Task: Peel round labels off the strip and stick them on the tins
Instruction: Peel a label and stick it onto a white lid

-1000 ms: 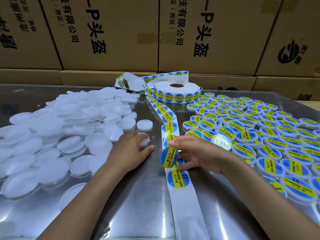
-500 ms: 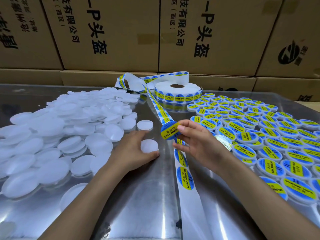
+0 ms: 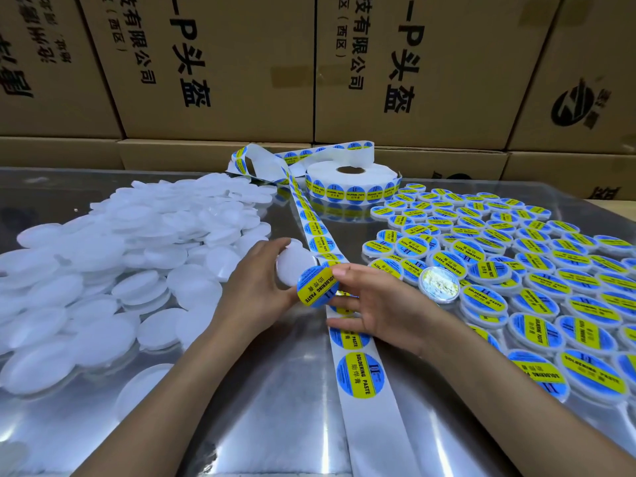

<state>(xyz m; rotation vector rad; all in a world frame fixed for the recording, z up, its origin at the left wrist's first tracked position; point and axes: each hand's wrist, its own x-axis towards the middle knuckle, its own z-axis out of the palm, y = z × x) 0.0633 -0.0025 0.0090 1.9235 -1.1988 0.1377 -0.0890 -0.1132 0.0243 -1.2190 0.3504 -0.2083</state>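
Overhead, the head view looks down on a shiny metal tabletop (image 3: 268, 407) with the roll of labels (image 3: 351, 182) standing at its far side, in front of stacked cardboard boxes (image 3: 220, 70) printed with black characters. From the roll the white backing strip (image 3: 358, 373) runs toward the camera, its long axis nearly straight from far to near, carrying round blue and yellow labels in a single file. Left of the strip lies a wide heap of plain white tins (image 3: 113, 256), many overlapping. Right of the strip spreads a field of labelled tins (image 3: 537, 270), faces up, and among them, near the strip, one silver disc (image 3: 439, 284) with a reflective top.

Both forearms reach in from the near edge, one on each side of the strip. The left hand (image 3: 254, 284) grips a plain white tin (image 3: 294, 268) just left of the strip, fingers curled round its far rim and thumb below, the tin tilted with its flat face turned toward the right hand. The right hand (image 3: 375, 304) hovers over the strip, palm down; its thumb and forefinger pinch a peeled label (image 3: 317, 286) at its right edge, while the other fingers spread loosely above the backing. The peeled label overlaps the lower right edge of the held tin, its yellow band and printed text running diagonally, rising to the right.
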